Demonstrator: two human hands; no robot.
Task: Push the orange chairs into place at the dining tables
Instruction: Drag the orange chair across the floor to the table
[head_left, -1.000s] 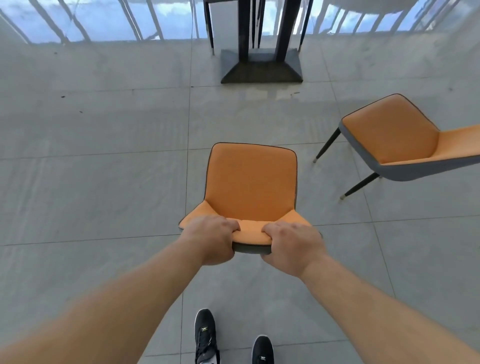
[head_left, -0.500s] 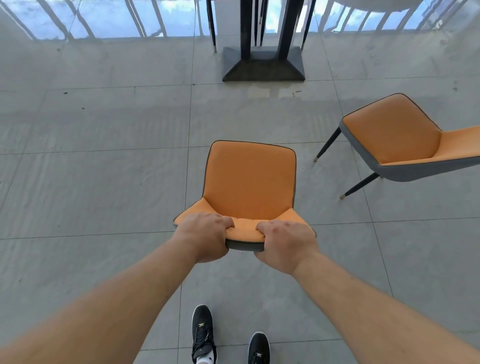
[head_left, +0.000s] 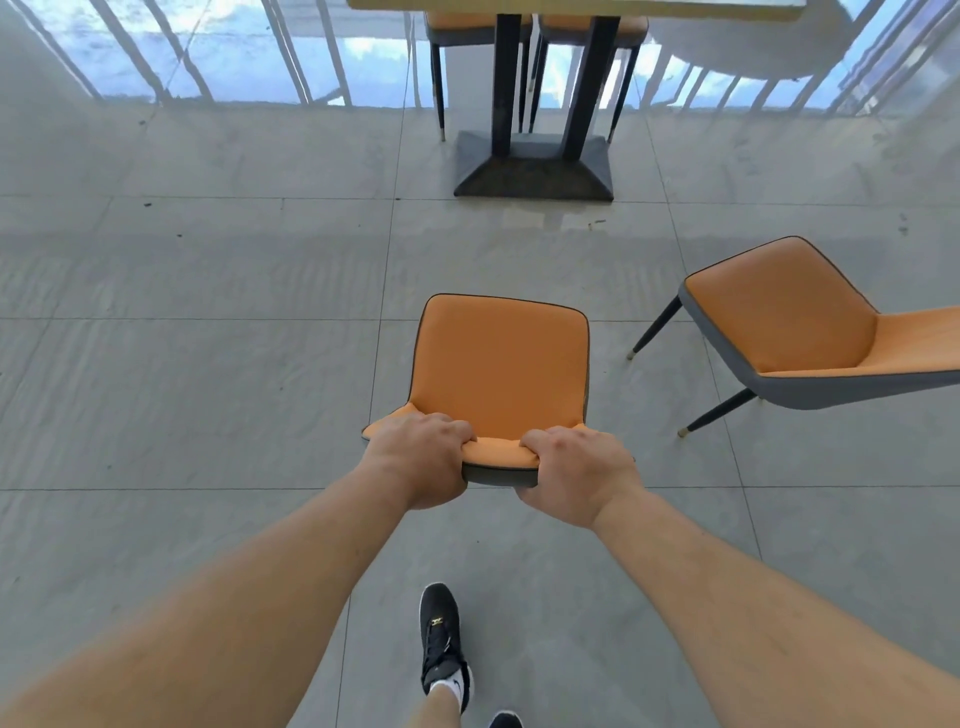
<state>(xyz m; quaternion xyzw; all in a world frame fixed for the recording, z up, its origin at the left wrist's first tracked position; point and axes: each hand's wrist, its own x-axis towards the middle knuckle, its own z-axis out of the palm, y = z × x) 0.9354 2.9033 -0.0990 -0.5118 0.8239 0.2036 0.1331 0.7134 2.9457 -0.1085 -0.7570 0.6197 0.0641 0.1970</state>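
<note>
An orange chair (head_left: 501, 364) with a grey shell stands on the tiled floor right in front of me, its seat facing away. My left hand (head_left: 421, 460) and my right hand (head_left: 574, 473) both grip the top edge of its backrest. A second orange chair (head_left: 789, 319) stands to the right on thin black legs, turned sideways. The dining table (head_left: 571, 8) is ahead at the top of the view, on a dark double post with a dark base (head_left: 532, 171). Two more orange chairs (head_left: 478, 23) are tucked in on its far side.
Grey floor tiles (head_left: 208, 389) stretch between me and the table. A glass wall with slanted bars (head_left: 234, 57) runs along the back. My black shoe (head_left: 441, 639) is on the floor behind the chair.
The view has tilted up and I have stepped forward with the chair, so the table base is closer and the tabletop and tucked-in chairs have come into view. Both hands keep their grip.
</note>
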